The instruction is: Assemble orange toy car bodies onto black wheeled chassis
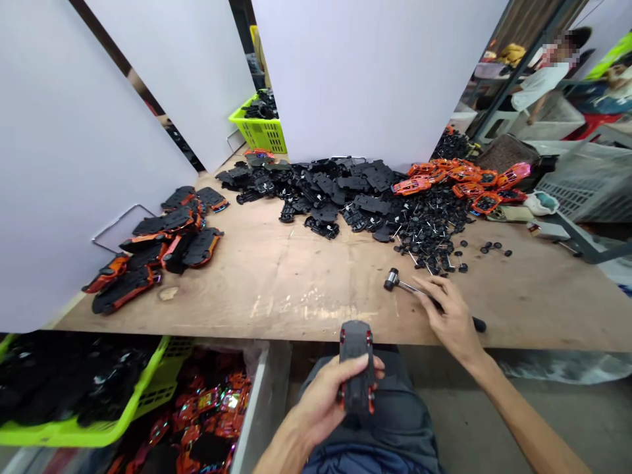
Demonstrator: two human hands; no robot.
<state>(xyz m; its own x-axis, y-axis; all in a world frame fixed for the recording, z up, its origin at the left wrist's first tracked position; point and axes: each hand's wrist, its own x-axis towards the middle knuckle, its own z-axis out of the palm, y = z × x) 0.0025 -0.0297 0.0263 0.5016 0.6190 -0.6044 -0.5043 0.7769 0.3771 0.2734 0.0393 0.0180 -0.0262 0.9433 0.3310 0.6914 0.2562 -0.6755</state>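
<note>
My left hand [328, 388] is closed around a toy car [356, 368], held above my lap with its black underside facing up. Red edges and wheels show along the car's sides. Over the tabletop, my right hand [449, 319] has its fingers apart above a small mallet [392, 280]. The mallet has a black head, a metal shaft and a black grip that passes under the hand. Whether the fingers touch the grip is hard to see. Beyond the mallet lies a heap of wheel axles [429, 227] with black wheels.
Black car bases [340, 184] are piled at the back, with orange car bodies [459, 174] to their right. Several assembled cars [197, 247] lie at left. Below left are a green basket [123, 421] and a bin of orange bodies [212, 401]. A person [548, 79] sits far right.
</note>
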